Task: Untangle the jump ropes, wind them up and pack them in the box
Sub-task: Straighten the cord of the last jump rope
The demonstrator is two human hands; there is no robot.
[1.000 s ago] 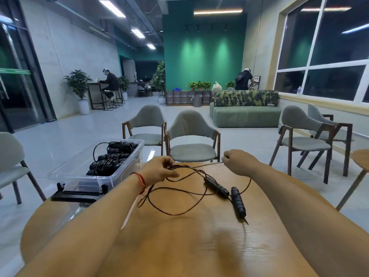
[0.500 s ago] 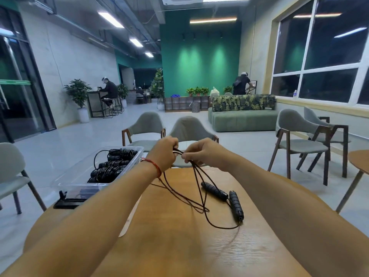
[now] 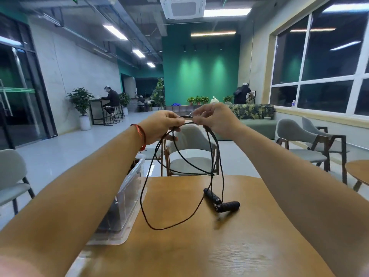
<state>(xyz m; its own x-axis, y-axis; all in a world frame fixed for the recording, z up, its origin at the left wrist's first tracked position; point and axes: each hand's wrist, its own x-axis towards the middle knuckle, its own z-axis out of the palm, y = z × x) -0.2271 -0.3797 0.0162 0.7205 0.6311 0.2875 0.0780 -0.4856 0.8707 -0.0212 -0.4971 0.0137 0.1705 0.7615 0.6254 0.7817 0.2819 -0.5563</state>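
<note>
Jump rope (image 3: pixel 227 206), thin, black, hanging in loose crossed loops, two ribbed handles (image 3: pixel 212 196) on desk (image 3: pixel 199 246), 5 o'clock from hands, left grip (image 3: pixel 161 126) and right grip (image 3: pixel 213 120) pinching its top

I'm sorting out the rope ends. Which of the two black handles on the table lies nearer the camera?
The right-hand handle, lying nearly crosswise; the left-hand handle slants away behind it.
</note>
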